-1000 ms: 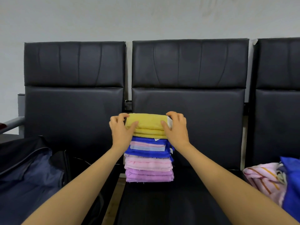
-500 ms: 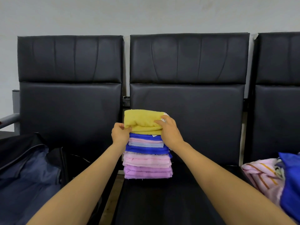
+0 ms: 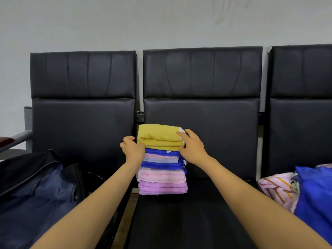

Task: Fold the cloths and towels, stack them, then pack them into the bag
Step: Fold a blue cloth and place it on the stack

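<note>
A stack of folded towels (image 3: 161,177) stands on the middle black seat: a yellow towel (image 3: 159,136) on top, then blue striped, pink and purple ones. My left hand (image 3: 133,150) rests against the stack's left side, just below the yellow towel, with its fingers loosely curled. My right hand (image 3: 193,148) touches the right end of the yellow towel with straight fingers. The dark navy bag (image 3: 36,194) lies open on the left seat.
A loose pile lies on the right seat: a pink striped cloth (image 3: 276,187) and a bright blue cloth (image 3: 316,194). Black seat backs (image 3: 201,105) rise right behind the stack. A gap with an armrest bracket separates the left and middle seats.
Both hands let go of the yellow towel's top. The left hand slid down to the stack's side, and the right opened against the towel's right end.
</note>
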A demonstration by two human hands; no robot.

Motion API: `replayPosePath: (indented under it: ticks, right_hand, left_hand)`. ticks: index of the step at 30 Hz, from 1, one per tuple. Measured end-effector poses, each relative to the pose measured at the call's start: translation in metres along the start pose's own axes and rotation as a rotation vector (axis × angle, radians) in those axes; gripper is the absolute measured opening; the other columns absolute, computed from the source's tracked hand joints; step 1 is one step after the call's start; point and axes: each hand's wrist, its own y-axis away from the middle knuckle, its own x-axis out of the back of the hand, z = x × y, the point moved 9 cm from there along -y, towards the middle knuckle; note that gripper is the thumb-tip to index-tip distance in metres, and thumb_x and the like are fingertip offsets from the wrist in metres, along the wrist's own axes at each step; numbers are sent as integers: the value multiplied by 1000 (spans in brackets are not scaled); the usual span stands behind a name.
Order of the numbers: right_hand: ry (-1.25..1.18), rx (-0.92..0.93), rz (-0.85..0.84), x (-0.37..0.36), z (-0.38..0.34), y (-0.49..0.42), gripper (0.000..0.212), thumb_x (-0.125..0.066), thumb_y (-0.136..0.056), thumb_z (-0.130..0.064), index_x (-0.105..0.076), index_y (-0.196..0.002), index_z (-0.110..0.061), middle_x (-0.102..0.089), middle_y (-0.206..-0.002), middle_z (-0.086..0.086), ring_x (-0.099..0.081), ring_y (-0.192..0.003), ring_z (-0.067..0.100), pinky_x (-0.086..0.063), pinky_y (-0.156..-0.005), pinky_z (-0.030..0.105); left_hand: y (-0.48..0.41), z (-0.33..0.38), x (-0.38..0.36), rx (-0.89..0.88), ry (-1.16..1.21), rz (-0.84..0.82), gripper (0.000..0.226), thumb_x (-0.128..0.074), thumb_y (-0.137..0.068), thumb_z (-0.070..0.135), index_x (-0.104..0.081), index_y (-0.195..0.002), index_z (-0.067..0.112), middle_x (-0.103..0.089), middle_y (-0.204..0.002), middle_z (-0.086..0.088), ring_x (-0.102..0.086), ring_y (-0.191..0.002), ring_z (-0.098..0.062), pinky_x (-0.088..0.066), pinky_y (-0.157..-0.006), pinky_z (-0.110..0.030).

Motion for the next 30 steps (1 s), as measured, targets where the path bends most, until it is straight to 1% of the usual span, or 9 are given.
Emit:
replayPosePath:
  ticks: [3, 6, 8, 15, 17, 20, 23, 27, 30]
  right_hand:
    - [-109, -31, 64, 32, 13, 26, 50, -51, -93, -13, -41, -141, -20, -28, -151, 6, -27, -139, 23, -29, -111, 35]
    - [-219, -98, 131, 67, 40, 67, 44, -51, -94, -11, -47, -137, -19, -36, -143, 4, -42, -128, 19, -32, -95, 20]
    - [-229, -159, 163, 87, 65, 98, 41, -52, -94, -13, -49, -135, -21, -40, -139, 4, -46, -123, 20, -33, -88, 20]
    - [-210, -429, 295, 154, 192, 220, 30, -56, -91, -6, -60, -121, -8, -59, -124, 9, -55, -115, 24, -39, -94, 25]
    - [-163, -515, 329, 169, 233, 252, 29, -57, -89, -5, -62, -118, -6, -62, -121, 11, -56, -115, 26, -39, -95, 28]
    - [-72, -683, 316, 184, 297, 294, 36, -63, -87, -13, -57, -123, -7, -57, -128, 14, -52, -118, 30, -40, -96, 33]
    - [3, -806, 184, 179, 341, 324, 56, -76, -78, -27, -49, -125, -10, -45, -130, 14, -46, -119, 32, -41, -94, 35]
    - [121, -691, 45, 160, 352, 337, 56, -84, -67, -34, -56, -111, -14, -36, -120, 6, -34, -116, 28, -38, -94, 31]
    - [161, -609, 27, 153, 353, 341, 44, -81, -72, -33, -62, -107, -15, -32, -127, 6, -28, -122, 26, -36, -99, 32]
  left_hand:
    - [38, 20, -14, -54, 13, -44, 28, -52, -88, -3, -42, -110, 11, -38, -119, -9, -48, -95, -19, -43, -71, -26]
    - [92, 28, -60, -48, 45, -227, 25, -57, -90, 4, -45, -111, 11, -46, -115, -9, -48, -95, -16, -39, -71, -22]
    - [130, 30, -97, -33, 55, -346, 24, -61, -89, 7, -48, -108, 11, -50, -113, -9, -50, -97, -18, -39, -78, -25]
    - [263, 25, -235, 14, -15, -764, 16, -64, -86, 11, -54, -91, 22, -58, -110, -5, -58, -102, -21, -50, -91, -36]
    - [301, 22, -272, 14, -20, -868, 17, -64, -84, 10, -55, -83, 24, -61, -104, -5, -59, -100, -21, -50, -89, -37]
    - [351, 16, -324, 6, -56, -980, 15, -63, -83, 8, -59, -93, 20, -63, -109, -6, -57, -92, -17, -47, -75, -27]
    - [391, 5, -365, -16, -106, -1097, 21, -66, -84, 6, -56, -97, 20, -56, -102, -3, -55, -86, -18, -43, -67, -24]
    - [422, -9, -396, -141, -251, -1179, 39, -68, -81, 2, -60, -118, 11, -58, -122, -7, -55, -116, -24, -46, -90, -28]
    - [430, -22, -406, -225, -347, -1204, 45, -69, -77, -3, -61, -120, 8, -58, -126, -8, -54, -116, -23, -46, -95, -28]
